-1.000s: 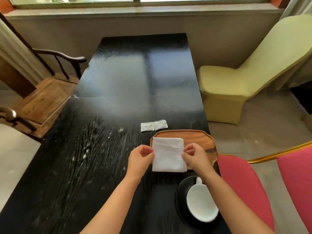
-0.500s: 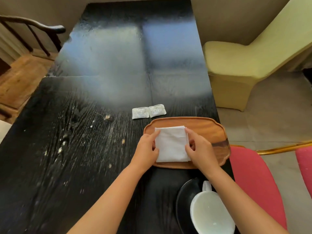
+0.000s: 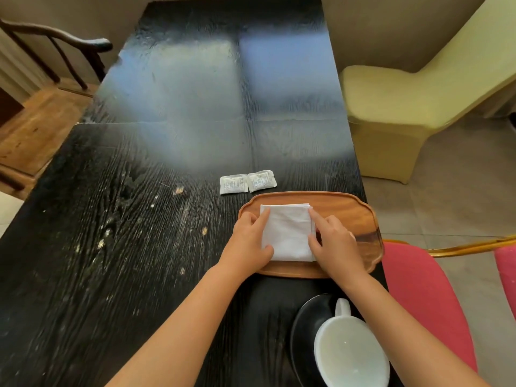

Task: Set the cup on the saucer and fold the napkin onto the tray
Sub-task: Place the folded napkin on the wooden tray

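Note:
A white napkin (image 3: 287, 233), folded into a square, lies flat on the left part of the wooden tray (image 3: 349, 213). My left hand (image 3: 248, 244) rests on its left edge, thumb and forefinger lying on the cloth. My right hand (image 3: 335, 247) presses on its right edge with fingers spread over it. A white cup (image 3: 349, 356) stands on the black saucer (image 3: 303, 328) at the table's near right corner, partly behind my right forearm.
Two small white sachets (image 3: 247, 182) lie just beyond the tray on the black wooden table (image 3: 139, 219). A red padded chair (image 3: 424, 297) is close on the right, a yellow-green chair (image 3: 405, 101) further back, a dark wooden armchair (image 3: 55, 51) at the left.
The napkin has gone from being held at the tray's near edge to lying flat on the tray. Both hands followed it forward, and the view has tilted down.

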